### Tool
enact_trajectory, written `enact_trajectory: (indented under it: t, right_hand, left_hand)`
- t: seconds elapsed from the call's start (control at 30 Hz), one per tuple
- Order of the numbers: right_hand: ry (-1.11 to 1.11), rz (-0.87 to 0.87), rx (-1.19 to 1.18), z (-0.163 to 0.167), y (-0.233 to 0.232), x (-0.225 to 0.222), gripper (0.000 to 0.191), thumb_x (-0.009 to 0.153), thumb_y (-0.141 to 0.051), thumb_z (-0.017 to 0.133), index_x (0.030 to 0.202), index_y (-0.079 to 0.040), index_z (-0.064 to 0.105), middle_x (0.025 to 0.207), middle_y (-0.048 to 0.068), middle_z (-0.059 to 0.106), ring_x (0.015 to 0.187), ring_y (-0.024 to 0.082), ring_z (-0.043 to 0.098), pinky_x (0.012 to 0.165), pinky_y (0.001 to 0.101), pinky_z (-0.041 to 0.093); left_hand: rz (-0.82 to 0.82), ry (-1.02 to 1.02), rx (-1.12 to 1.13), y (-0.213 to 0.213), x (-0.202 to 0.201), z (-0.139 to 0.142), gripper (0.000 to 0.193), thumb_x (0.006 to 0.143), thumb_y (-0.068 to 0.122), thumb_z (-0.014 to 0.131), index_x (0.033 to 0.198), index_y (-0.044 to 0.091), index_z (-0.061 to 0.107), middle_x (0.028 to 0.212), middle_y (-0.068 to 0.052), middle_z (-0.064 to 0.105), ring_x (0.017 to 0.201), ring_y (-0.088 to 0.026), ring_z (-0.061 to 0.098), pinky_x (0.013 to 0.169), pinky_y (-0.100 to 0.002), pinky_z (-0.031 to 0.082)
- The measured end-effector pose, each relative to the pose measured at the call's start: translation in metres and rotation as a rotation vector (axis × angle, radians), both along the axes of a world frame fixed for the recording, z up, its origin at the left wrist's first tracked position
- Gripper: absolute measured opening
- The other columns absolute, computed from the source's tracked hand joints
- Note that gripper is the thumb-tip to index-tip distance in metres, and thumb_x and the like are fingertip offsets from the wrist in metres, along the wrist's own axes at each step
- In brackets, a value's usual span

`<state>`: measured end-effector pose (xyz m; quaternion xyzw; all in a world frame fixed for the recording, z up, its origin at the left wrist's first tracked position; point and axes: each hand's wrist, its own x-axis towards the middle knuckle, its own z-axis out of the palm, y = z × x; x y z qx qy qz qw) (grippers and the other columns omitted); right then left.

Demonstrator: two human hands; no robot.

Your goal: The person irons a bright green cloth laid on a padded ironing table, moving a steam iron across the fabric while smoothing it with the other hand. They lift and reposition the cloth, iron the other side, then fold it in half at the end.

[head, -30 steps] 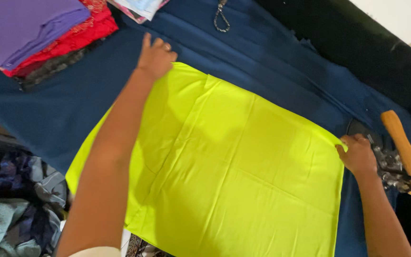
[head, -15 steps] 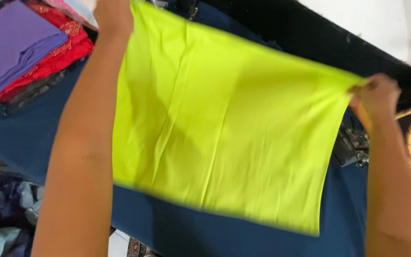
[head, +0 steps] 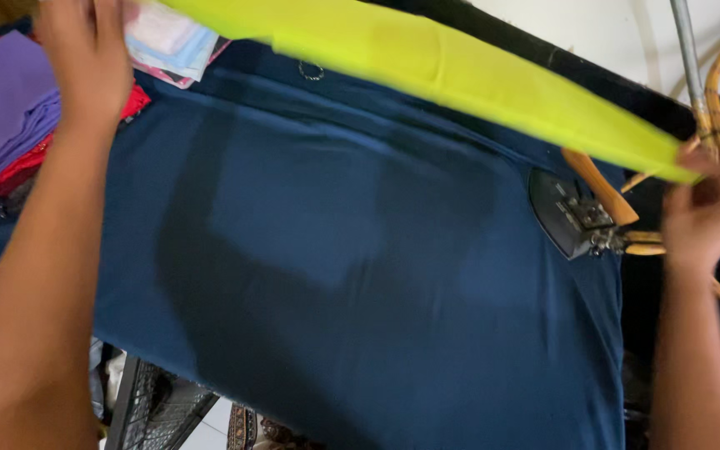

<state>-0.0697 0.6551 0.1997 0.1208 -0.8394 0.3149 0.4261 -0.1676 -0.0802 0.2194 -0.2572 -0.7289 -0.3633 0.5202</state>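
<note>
Between both sets of fingers, left hand (head: 85,58) and right hand (head: 702,208) clamped on yellow cloth (head: 460,71), lifted above blue-covered desk (head: 360,275).

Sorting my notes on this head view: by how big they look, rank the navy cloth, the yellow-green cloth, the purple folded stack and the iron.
1. navy cloth
2. yellow-green cloth, held up nearer the camera
3. purple folded stack, partly cut off
4. iron
</note>
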Motion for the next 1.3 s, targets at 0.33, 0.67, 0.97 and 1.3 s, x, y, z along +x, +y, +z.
enact_trajectory:
  t: [0.33,0.67,0.97,1.3]
  right_hand:
    - [-0.205,-0.105,0.268,-0.111,-0.022,0.139,0.017,0.096,0.007,0.066,0.110,-0.003,0.067,0.119,0.012,0.073,0.106,0.024,0.073,0.087,0.0308,0.059]
    - [-0.529,-0.151,0.278,-0.128,-0.037,0.236,0.029,0.085,0.005,0.072,0.111,-0.007,0.073,0.121,0.005,0.075,0.101,0.020,0.075,0.073,0.0286,0.058]
    - [-0.824,0.052,0.490,-0.135,-0.012,0.261,0.032,0.071,-0.009,0.081,0.102,-0.013,0.074,0.118,0.002,0.077,0.119,0.027,0.067,0.093,0.0385,0.056]
    - [-0.685,0.228,0.386,-0.130,-0.124,0.122,0.048,0.088,-0.028,0.074,0.131,-0.008,0.064,0.138,0.016,0.064,0.135,0.033,0.056,0.111,0.0421,0.045]
  left_hand:
    - [0.171,-0.439,-0.180,-0.011,0.148,-0.167,0.008,0.098,0.006,0.076,0.102,0.002,0.070,0.120,-0.016,0.073,0.113,-0.032,0.071,0.102,-0.039,0.056]
    - [0.277,-0.683,-0.274,-0.029,0.273,-0.199,0.017,0.092,0.012,0.079,0.108,0.009,0.074,0.111,-0.008,0.074,0.107,-0.028,0.072,0.104,-0.037,0.056]
    - [0.208,-1.166,-0.410,-0.038,0.297,-0.172,0.036,0.079,0.042,0.076,0.100,0.012,0.078,0.104,-0.008,0.078,0.097,-0.033,0.073,0.084,-0.043,0.056]
    - [0.531,-1.377,-0.170,0.009,0.106,-0.165,0.090,0.086,0.075,0.064,0.149,0.012,0.050,0.124,-0.023,0.069,0.117,-0.042,0.064,0.097,-0.052,0.051]
